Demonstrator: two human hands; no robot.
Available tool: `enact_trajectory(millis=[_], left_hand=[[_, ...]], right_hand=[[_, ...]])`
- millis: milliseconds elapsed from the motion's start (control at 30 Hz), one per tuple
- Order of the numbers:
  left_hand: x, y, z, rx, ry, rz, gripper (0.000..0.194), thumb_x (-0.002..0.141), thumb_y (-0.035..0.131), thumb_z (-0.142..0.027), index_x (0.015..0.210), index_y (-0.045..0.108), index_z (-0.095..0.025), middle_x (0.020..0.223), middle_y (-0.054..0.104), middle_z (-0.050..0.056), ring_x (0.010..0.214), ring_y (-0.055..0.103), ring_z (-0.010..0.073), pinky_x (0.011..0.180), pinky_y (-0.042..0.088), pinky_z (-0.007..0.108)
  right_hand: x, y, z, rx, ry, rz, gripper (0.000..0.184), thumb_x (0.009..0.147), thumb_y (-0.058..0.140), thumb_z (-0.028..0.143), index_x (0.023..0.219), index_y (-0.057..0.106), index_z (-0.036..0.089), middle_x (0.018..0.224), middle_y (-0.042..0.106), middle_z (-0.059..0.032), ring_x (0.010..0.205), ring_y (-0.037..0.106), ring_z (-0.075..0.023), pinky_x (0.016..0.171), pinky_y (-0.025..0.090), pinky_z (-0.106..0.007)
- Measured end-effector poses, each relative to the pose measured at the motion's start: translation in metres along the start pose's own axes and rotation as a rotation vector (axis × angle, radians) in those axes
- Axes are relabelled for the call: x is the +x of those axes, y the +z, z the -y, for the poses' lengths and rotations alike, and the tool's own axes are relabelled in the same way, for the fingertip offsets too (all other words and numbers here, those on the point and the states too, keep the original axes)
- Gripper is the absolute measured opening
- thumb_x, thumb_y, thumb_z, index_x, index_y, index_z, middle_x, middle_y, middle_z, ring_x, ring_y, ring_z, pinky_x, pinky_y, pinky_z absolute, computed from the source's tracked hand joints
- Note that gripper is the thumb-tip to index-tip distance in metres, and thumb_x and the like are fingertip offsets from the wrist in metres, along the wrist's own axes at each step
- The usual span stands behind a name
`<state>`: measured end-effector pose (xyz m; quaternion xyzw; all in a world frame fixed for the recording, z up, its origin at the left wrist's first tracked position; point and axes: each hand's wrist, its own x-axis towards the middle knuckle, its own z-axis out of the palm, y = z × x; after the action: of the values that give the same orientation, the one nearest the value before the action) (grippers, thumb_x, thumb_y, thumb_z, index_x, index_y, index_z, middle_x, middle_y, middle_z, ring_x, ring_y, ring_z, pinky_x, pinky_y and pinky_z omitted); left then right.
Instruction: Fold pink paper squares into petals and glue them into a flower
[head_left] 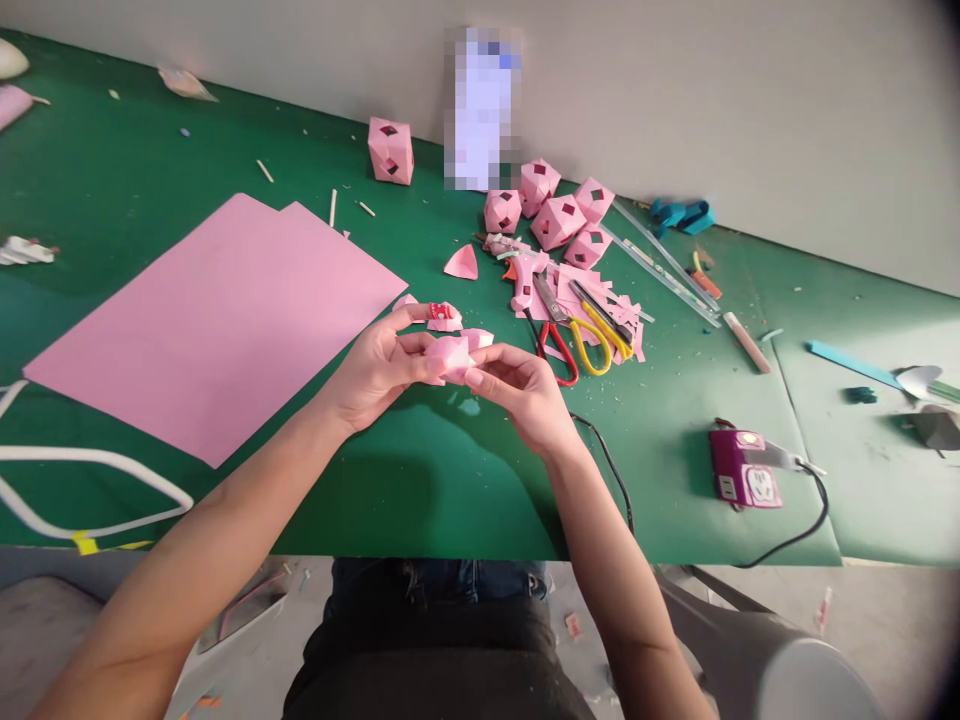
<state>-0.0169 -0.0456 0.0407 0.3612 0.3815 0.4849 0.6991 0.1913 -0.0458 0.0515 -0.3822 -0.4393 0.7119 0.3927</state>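
Between my hands, above the green table, is a small folded piece of pink paper [451, 357]. My left hand [379, 365] pinches its left side, with a red-and-white wrap [442, 311] around one fingertip. From the right, my right hand [525, 390] grips the same piece between thumb and forefinger. Other small pink folded pieces show just behind my fingers; whether they join the held one I cannot tell. A curved pink paper piece [461, 262] lies beyond my hands. To their left are large pink paper sheets [217, 330].
Several pink paper balls [559, 222] and one pink paper cube [391, 152] stand near the wall. Right of centre lie a pink glue gun [525, 280], red-handled scissors [559, 345], yellow-handled scissors [592, 345] and paper strips. A purple power socket [746, 470] with a black cord sits at right.
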Motion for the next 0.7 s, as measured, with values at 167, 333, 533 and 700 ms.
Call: enact_trajectory(millis=[167, 333, 533, 700], left_hand=[[0.0, 0.001, 0.0, -0.051, -0.055, 0.017, 0.061, 0.069, 0.102, -0.029, 0.122, 0.072, -0.022, 0.107, 0.083, 0.006, 0.089, 0.08, 0.0228, 0.08, 0.066, 0.035], [-0.005, 0.007, -0.006, -0.032, -0.06, 0.084, 0.057, 0.068, 0.102, -0.026, 0.118, 0.075, -0.021, 0.1, 0.083, 0.005, 0.086, 0.08, 0.0208, 0.079, 0.065, 0.031], [-0.005, 0.007, -0.009, 0.046, 0.009, 0.002, 0.059, 0.067, 0.101, -0.028, 0.118, 0.074, -0.02, 0.09, 0.081, 0.002, 0.084, 0.078, 0.0196, 0.079, 0.066, 0.031], [-0.005, 0.006, -0.005, 0.131, 0.051, -0.058, 0.066, 0.066, 0.101, -0.033, 0.124, 0.071, -0.021, 0.085, 0.08, 0.001, 0.086, 0.081, 0.024, 0.079, 0.067, 0.035]], right_hand=[[0.0, 0.001, -0.001, 0.008, -0.032, -0.027, 0.035, 0.077, 0.094, 0.057, 0.084, 0.082, 0.025, 0.081, 0.072, -0.0007, 0.075, 0.063, -0.0148, 0.075, 0.055, -0.031], [0.0, 0.0, -0.002, -0.02, -0.008, -0.008, 0.039, 0.076, 0.093, 0.059, 0.081, 0.079, 0.023, 0.078, 0.069, -0.0003, 0.072, 0.061, -0.0144, 0.074, 0.054, -0.031], [-0.004, 0.007, -0.005, -0.255, -0.295, -0.182, 0.024, 0.088, 0.084, 0.048, 0.098, 0.078, 0.027, 0.094, 0.079, -0.0022, 0.087, 0.071, -0.0191, 0.079, 0.059, -0.035], [-0.008, 0.011, -0.007, -0.609, -0.508, -0.273, 0.013, 0.098, 0.072, 0.036, 0.095, 0.081, 0.026, 0.095, 0.082, -0.004, 0.089, 0.072, -0.0211, 0.084, 0.059, -0.039]])
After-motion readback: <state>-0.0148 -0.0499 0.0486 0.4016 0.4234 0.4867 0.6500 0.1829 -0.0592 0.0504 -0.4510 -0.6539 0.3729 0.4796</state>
